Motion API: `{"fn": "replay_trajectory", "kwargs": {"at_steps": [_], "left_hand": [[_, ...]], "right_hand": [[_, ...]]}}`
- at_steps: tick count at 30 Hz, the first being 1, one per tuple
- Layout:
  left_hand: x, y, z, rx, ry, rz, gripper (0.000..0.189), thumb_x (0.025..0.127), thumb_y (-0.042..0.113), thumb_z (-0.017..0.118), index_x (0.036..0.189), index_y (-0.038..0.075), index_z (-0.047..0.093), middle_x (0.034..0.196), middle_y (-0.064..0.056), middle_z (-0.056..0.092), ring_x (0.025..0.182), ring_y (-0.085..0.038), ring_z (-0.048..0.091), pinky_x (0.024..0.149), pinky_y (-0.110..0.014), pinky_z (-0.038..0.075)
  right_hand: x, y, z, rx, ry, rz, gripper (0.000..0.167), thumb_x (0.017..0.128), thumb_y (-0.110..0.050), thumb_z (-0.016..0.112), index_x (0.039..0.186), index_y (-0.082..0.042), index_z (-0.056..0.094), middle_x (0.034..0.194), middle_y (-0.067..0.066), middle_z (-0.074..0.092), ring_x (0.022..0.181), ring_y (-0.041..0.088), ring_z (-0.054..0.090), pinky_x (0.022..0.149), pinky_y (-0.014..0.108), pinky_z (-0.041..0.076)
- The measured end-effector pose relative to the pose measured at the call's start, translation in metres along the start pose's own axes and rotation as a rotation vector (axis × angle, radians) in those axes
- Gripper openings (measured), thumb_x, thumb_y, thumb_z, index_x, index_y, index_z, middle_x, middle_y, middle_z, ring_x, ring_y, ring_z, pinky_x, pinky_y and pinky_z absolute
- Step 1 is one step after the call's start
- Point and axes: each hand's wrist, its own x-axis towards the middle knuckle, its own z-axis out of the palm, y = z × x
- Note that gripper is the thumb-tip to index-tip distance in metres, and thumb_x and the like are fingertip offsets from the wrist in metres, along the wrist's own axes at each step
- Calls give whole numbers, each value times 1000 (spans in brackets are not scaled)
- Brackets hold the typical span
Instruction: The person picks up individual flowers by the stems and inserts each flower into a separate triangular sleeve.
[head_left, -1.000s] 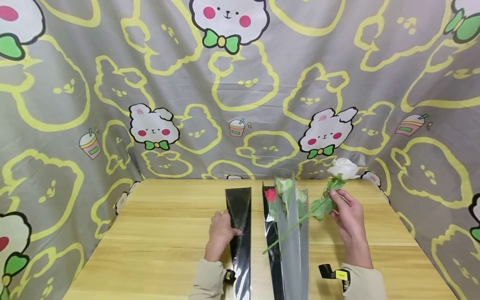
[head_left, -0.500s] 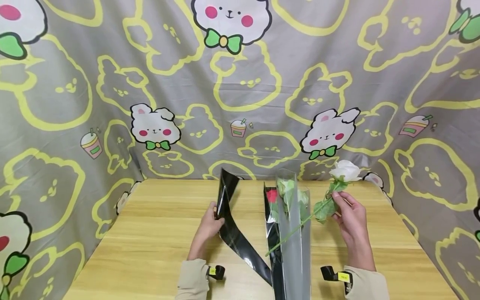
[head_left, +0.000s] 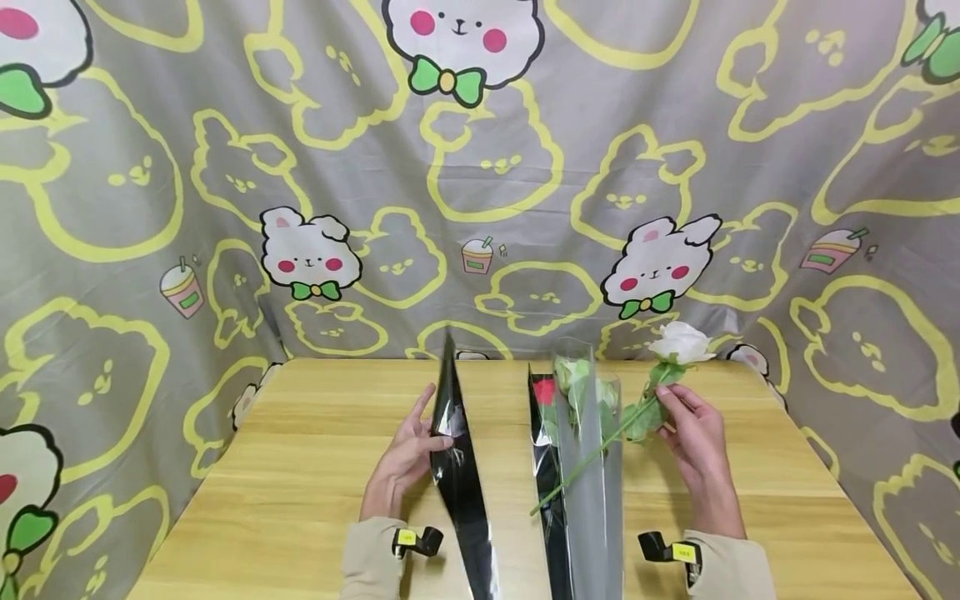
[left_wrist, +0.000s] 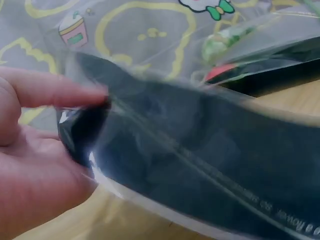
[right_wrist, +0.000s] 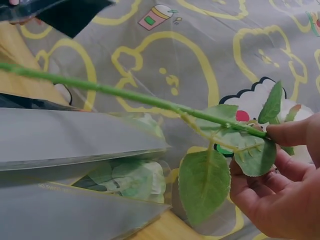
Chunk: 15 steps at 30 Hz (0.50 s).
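Observation:
My left hand (head_left: 405, 454) holds a black flower sleeve (head_left: 463, 492) by its upper left side, thumb across the front. In the left wrist view the black sleeve (left_wrist: 200, 150) shows a clear film and faint printed lettering; its upper end looks creased and blurred. My right hand (head_left: 697, 437) pinches the stem of a white rose (head_left: 681, 343) just below the bloom. That rose tilts, its green stem (right_wrist: 125, 95) slanting down to the left over the wrapped flowers. Green leaves (right_wrist: 205, 185) hang beside the right fingers.
Between the hands lie wrapped flowers: a red rose (head_left: 543, 390) in a black sleeve and pale roses (head_left: 573, 379) in grey sleeves (head_left: 588, 517). They rest on a wooden table (head_left: 300, 467). A patterned curtain (head_left: 510, 167) stands behind and at both sides.
My left hand has lifted the black sleeve's upper end off the table and moved left. The sleeve swung and bent, then straightened. My right hand and the white rose have barely moved.

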Motion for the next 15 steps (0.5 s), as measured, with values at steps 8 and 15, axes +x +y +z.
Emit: {"fn": "replay_trajectory", "kwargs": {"at_steps": [8, 15], "left_hand": [[-4, 6, -1, -155, 161, -29, 68, 104, 60, 40, 151, 13, 21, 126, -12, 49, 119, -22, 48, 98, -35, 45], [-9, 14, -9, -210, 99, -17, 44, 107, 59, 33, 124, 21, 48, 108, -5, 58, 92, -15, 59, 85, -31, 49]], "right_hand": [[-2, 3, -1, -55, -12, -2, 9, 99, -13, 71, 93, -19, 74, 93, -8, 73, 83, 5, 67, 65, 20, 53], [-1, 3, 1, -55, -43, -27, 11, 99, -10, 70, 94, -18, 74, 94, -7, 73, 85, 5, 68, 67, 21, 54]]}}
